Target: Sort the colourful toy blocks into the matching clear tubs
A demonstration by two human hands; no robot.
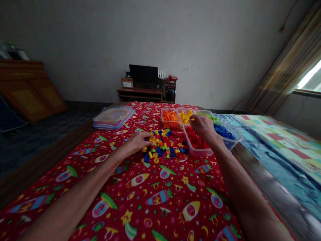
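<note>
A loose heap of small plastic building blocks (163, 147), mixed yellow, blue, orange, red and green with some wheel-shaped pieces, lies on the red patterned cloth (147, 177). At its left edge is my left hand (137, 142), thumb and fingers apart around yellow pieces of the heap. My right hand (202, 126) is pinched above the near edge of the compartment of yellow blocks (185, 116), with a bit of yellow block (192, 119) showing at the fingertips. Below that hand stands a clear plastic box (199, 152) of red blocks (195, 139).
Orange blocks (170, 118) fill a container at the back; green blocks (209, 117) and blue blocks (223, 131) sit in containers on the right. Stacked clear lids (114, 117) lie at the back left. A bed (273, 144) adjoins the table's right side. Beyond stands a monitor (143, 76).
</note>
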